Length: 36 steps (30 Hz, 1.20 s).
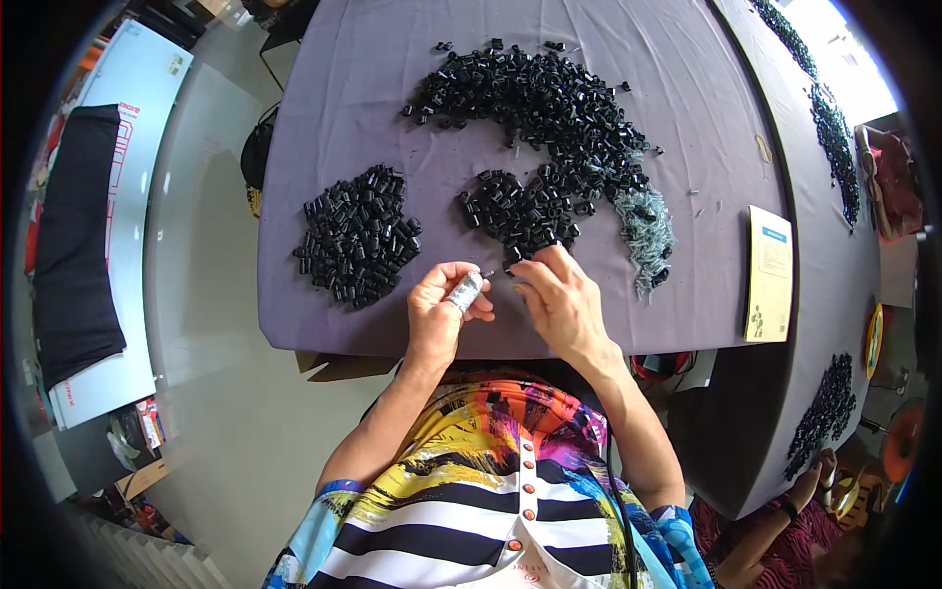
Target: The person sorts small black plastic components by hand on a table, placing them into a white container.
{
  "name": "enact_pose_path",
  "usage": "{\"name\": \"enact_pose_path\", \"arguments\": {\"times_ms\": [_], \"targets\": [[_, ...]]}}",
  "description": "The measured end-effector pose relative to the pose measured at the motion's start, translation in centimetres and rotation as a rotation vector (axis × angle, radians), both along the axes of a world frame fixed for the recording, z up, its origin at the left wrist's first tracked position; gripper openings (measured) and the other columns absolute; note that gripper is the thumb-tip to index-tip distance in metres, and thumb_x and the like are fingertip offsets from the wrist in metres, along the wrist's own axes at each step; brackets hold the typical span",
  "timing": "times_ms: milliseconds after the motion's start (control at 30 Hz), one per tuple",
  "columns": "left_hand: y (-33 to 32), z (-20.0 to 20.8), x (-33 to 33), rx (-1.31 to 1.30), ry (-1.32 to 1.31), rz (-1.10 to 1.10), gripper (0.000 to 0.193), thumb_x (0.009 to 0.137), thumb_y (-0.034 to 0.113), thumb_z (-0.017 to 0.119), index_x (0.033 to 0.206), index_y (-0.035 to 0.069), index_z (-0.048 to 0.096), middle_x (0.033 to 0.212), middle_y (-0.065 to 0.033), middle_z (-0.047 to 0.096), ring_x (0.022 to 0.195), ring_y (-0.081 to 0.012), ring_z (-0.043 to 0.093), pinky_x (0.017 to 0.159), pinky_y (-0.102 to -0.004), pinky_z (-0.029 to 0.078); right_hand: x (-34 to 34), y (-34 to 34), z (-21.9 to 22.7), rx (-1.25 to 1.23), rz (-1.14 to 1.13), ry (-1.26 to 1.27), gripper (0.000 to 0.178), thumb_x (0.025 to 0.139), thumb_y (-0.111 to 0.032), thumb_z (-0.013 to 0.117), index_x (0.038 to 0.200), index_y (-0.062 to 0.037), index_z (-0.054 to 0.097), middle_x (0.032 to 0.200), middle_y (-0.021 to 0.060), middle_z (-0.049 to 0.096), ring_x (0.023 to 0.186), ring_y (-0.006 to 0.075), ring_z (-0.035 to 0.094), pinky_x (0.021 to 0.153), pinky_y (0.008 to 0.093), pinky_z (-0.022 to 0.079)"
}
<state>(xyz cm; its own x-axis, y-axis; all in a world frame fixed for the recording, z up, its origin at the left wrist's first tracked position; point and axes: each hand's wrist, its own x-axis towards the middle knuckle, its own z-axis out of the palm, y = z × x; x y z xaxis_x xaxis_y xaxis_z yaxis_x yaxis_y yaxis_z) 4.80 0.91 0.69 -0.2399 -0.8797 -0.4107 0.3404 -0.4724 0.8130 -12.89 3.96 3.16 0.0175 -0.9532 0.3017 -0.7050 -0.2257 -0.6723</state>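
Your left hand (440, 306) pinches a small dark piece (489, 274), its long axis seemingly pointing right, toward your right hand (566, 302), nearer the middle pile (520, 214), its grip unclear.

A single head-worn view looks steeply down and forward, past the wearer's patterned shirt (432, 471) at the lower edge, onto the worktop (334, 108). It sits near enough to separate individual black pieces (358, 240), while its fisheye lens bends straight edges and takes in the pale floor (216, 245) at left.
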Motion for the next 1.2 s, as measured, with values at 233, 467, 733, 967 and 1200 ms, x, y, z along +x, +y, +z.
{"name": "enact_pose_path", "arguments": {"times_ms": [233, 467, 733, 967, 1200], "targets": [[0.1, 0.0, -0.3, 0.019, 0.04, 0.022, 0.013, 0.094, 0.002, 0.053, 0.105, 0.002, 0.059, 0.089, -0.011, 0.067, 0.064, -0.0138, 0.064, 0.06, -0.0301, 0.057, 1.2, -1.5, -0.5, -0.036, 0.079, 0.282, 0.026, 0.072, -0.007, 0.064, 0.099, -0.0071, 0.065, 0.087, 0.0074, 0.05, 0.082, 0.0254, 0.053, 0.068, 0.0356, 0.048], [-0.1, -0.1, -0.7, 0.015, 0.07, 0.011, 0.012, 0.094, 0.003, 0.054, 0.104, 0.002, 0.06, 0.088, -0.0109, 0.068, 0.065, -0.0136, 0.065, 0.061, -0.0297, 0.057, 1.2, -0.6, -1.1, -0.028, 0.122, 0.434, 0.021, 0.077, -0.013, 0.057, 0.096, -0.0048, 0.057, 0.091, 0.0082, 0.048, 0.084, 0.023, 0.053, 0.07, 0.0356, 0.047], [-0.2, 0.0, -1.7, 0.012, 0.071, -0.007, 0.011, 0.094, 0.003, 0.055, 0.104, 0.002, 0.06, 0.089, -0.0107, 0.068, 0.067, -0.0137, 0.066, 0.063, -0.0298, 0.058, 0.4, 0.3, -0.9, -0.003, 0.087, 0.164, 0.026, 0.077, 0.004, 0.061, 0.103, -0.0013, 0.062, 0.086, 0.0066, 0.058, 0.073, 0.0215, 0.061, 0.062, 0.0305, 0.052], [0.2, 0.2, -2.9, -0.007, 0.033, -0.046, 0.011, 0.092, 0.0, 0.057, 0.103, 0.0, 0.06, 0.086, -0.0081, 0.066, 0.067, -0.0127, 0.065, 0.062, -0.0278, 0.058, 0.1, 0.7, -1.7, 0.332, -0.218, -1.176, 0.017, 0.091, -0.004, 0.063, 0.107, 0.0031, 0.063, 0.087, 0.0037, 0.067, 0.074, 0.0093, 0.063, 0.069, 0.0228, 0.054], [0.2, 0.3, -3.8, -0.104, -0.023, -0.099, 0.014, 0.091, -0.003, 0.054, 0.103, -0.002, 0.061, 0.084, -0.0087, 0.066, 0.067, -0.0127, 0.065, 0.062, -0.0285, 0.058, 0.4, 1.0, -2.1, 0.296, -0.217, -1.034, 0.015, 0.089, -0.001, 0.065, 0.104, 0.0018, 0.066, 0.085, 0.0021, 0.067, 0.071, 0.0066, 0.061, 0.067, 0.0207, 0.052]]}}
